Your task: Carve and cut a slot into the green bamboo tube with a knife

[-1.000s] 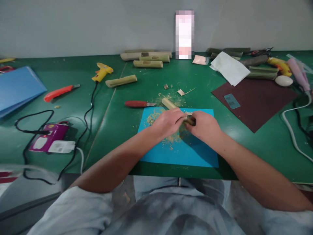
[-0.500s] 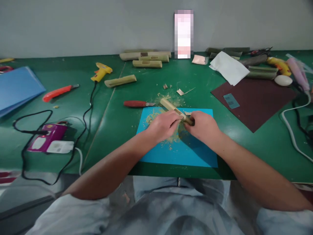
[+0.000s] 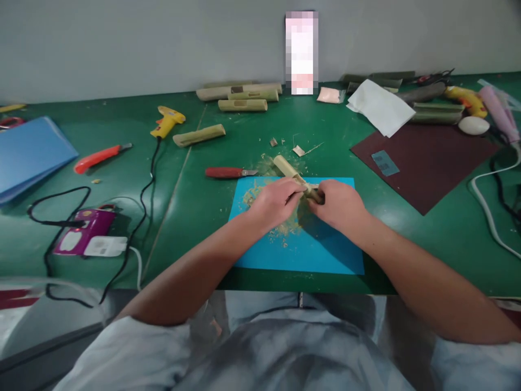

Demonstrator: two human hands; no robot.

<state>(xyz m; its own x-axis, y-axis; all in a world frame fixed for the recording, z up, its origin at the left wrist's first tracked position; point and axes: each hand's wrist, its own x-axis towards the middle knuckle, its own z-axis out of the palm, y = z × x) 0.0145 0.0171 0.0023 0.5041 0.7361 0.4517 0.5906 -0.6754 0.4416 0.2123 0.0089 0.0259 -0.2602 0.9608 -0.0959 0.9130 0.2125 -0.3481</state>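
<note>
A pale bamboo tube (image 3: 286, 166) with a cut-out in its side slants between my two hands above a blue sheet (image 3: 325, 250). My left hand (image 3: 277, 202) is closed, its fingertips pinching the tube near the cut-out. Closed round the tube's near end is my right hand (image 3: 341, 202). Something thin and pale shows beside the right fingertips; what it is cannot be made out. Shavings and dust (image 3: 285, 231) lie scattered on the sheet below. Just beyond the sheet's far left corner rests a red-handled carving knife (image 3: 224, 172).
More bamboo pieces (image 3: 243, 105) lie by the wall, near an upright phone (image 3: 301, 51). Leftward are a yellow glue gun (image 3: 166, 122), an orange utility knife (image 3: 97, 158) and a corded purple box (image 3: 85, 231). A dark brown sheet (image 3: 427, 174) and white paper (image 3: 378, 108) lie right.
The tube has shifted slightly right and its far end has swung up a little. Both hands keep hold of it. The camera view has moved slightly.
</note>
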